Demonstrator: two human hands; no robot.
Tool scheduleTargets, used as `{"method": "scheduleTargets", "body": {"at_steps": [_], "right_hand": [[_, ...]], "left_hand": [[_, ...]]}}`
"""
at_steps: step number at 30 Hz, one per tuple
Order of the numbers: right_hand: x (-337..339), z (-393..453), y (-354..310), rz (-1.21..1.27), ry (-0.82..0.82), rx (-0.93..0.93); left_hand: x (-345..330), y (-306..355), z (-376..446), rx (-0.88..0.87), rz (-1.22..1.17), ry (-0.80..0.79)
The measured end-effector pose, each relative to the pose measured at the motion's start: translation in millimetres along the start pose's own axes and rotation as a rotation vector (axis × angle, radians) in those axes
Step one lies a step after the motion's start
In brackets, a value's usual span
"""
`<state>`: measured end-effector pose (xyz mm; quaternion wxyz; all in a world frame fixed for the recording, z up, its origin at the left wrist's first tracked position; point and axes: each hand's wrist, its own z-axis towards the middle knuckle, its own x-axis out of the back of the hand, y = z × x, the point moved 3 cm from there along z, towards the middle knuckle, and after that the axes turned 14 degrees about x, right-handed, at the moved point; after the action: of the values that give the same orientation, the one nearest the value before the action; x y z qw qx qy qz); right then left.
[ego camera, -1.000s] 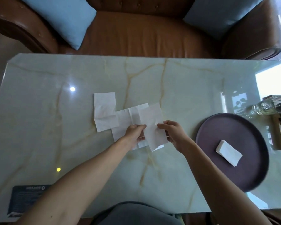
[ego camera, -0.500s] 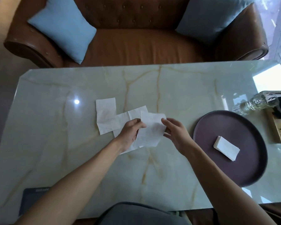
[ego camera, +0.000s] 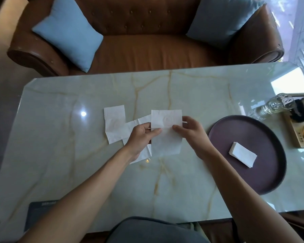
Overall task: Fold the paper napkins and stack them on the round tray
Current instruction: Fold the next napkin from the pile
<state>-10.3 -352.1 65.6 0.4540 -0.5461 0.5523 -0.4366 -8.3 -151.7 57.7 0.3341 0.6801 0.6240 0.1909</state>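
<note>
Head view: you hold one paper napkin [ego camera: 165, 132] above the marble table [ego camera: 191, 172], both hands pinching it.
Your left hand [ego camera: 140, 135] and right hand [ego camera: 191, 132] each grip a side edge; since half a second ago it has turned upright and squared. Round tray [ego camera: 263, 181] holds one folded napkin [ego camera: 242, 154]. Two loose napkins [ego camera: 115, 125] lie left.

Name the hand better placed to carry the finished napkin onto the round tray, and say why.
Right. The right hand pinches the white paper napkin on the side nearest the dark round tray, which lies beside that forearm; the left hand would have to cross over.
</note>
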Motion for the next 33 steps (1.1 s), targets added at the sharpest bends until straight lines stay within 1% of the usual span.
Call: {"method": "scheduleTargets", "body": {"at_steps": [5, 10, 14, 20, 23, 25, 27, 30, 33], "right_hand": [[3.1, -7.1, -0.6, 0.044, -0.005, -0.018], [-0.6, -9.5, -7.7, 0.066, -0.003, 0.000], [-3.9, -7.6, -12.9, 0.116, 0.000, 0.005], [-7.3, -5.9, -13.4, 0.179, 0.002, -0.036], [-7.9, -2.5, -9.6, 0.223, 0.019, -0.098], [-10.2, -0.7, -7.9, 0.199, -0.019, -0.142], [-13.1, 0.1, -7.7, 0.133, -0.091, -0.130], [-15.2, 1.5, -9.0, 0.085, -0.131, -0.076], [-13.8, 4.2, -9.1, 0.111, -0.120, -0.068]], "left_hand": [[0.5, 6.3, -5.7, -0.036, -0.010, -0.014], [2.9, 12.7, -9.0, -0.008, 0.000, -0.041], [7.0, 20.3, -14.3, -0.023, 0.036, -0.043], [12.0, 26.7, -18.7, -0.087, 0.106, -0.038], [13.5, 28.1, -19.2, -0.119, 0.128, -0.035], [14.3, 28.0, -18.9, -0.131, 0.146, -0.031], [15.6, 27.6, -18.0, -0.139, 0.154, -0.024], [18.7, 26.6, -15.2, -0.092, 0.073, -0.057], [22.5, 23.4, -11.8, 0.059, -0.103, -0.157]]}}
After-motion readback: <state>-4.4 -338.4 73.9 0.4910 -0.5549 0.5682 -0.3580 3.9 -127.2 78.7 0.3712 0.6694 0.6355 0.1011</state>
